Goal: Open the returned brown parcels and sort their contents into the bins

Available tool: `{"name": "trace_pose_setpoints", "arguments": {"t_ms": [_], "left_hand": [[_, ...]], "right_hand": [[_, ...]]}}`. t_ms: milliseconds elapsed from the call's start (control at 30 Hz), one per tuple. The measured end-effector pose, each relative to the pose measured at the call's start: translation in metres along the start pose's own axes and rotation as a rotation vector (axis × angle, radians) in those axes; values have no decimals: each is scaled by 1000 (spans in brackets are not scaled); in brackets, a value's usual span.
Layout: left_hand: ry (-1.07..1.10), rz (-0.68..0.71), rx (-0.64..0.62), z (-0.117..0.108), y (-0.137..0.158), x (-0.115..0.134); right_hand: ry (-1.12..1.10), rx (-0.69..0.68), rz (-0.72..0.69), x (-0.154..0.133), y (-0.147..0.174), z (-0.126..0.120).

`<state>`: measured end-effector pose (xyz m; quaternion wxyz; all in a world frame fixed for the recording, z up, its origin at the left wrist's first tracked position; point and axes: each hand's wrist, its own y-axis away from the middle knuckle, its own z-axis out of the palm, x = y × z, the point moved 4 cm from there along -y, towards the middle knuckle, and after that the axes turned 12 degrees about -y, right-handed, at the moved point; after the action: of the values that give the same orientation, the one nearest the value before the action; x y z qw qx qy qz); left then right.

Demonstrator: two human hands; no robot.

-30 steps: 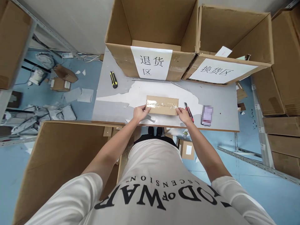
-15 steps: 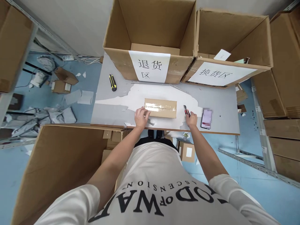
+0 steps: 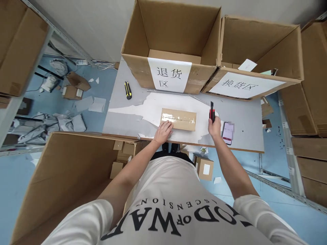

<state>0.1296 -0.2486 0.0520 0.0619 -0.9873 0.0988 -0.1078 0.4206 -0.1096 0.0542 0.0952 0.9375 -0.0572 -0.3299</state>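
A small taped cardboard box lies flat on the table in front of me, clear tape shining along its top. My left hand rests on its near left corner, fingers laid flat and not wrapped round it. To the right of the box, my right hand is closed round a red and black utility knife, whose tip points away from me. A phone lies just right of that hand. A second utility knife, yellow and black, lies at the table's far left.
Two big open cartons with paper signs, one left and one right, stand along the table's back. Below left is another large open carton. Shelving with boxes flanks both sides; grey plastic packaging litters the left floor.
My right hand has raised the red and black knife, which now points more straight ahead. My left hand has slid from the box's left end onto its near left corner. The view has shifted slightly.
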Motion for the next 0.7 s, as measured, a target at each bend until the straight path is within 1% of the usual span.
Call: {"name": "trace_pose_setpoints", "arguments": {"t_ms": [33, 67, 133, 200, 267, 333, 400, 533, 700], "left_hand": [[-7, -18, -4, 2, 0, 1], [-15, -32, -8, 3, 0, 2], [-30, -46, -22, 6, -1, 4], [-38, -46, -39, 7, -1, 4], [-40, -38, -49, 8, -1, 4], [-39, -28, -48, 8, 0, 4], [-35, -17, -36, 9, 2, 4], [-30, -7, -12, 12, 6, 5], [-13, -13, -28, 14, 8, 4]], "right_hand": [[-47, -51, -152, -27, 3, -4], [-69, -155, -300, -55, 8, -5], [23, -375, -562, -110, 24, 1], [197, -537, -709, -151, 37, 13], [397, -658, -770, -175, 44, 27], [543, -714, -802, -186, 46, 38], [620, -721, -829, -190, 45, 45], [675, -712, -852, -191, 45, 51], [736, -700, -884, -196, 51, 54]]}}
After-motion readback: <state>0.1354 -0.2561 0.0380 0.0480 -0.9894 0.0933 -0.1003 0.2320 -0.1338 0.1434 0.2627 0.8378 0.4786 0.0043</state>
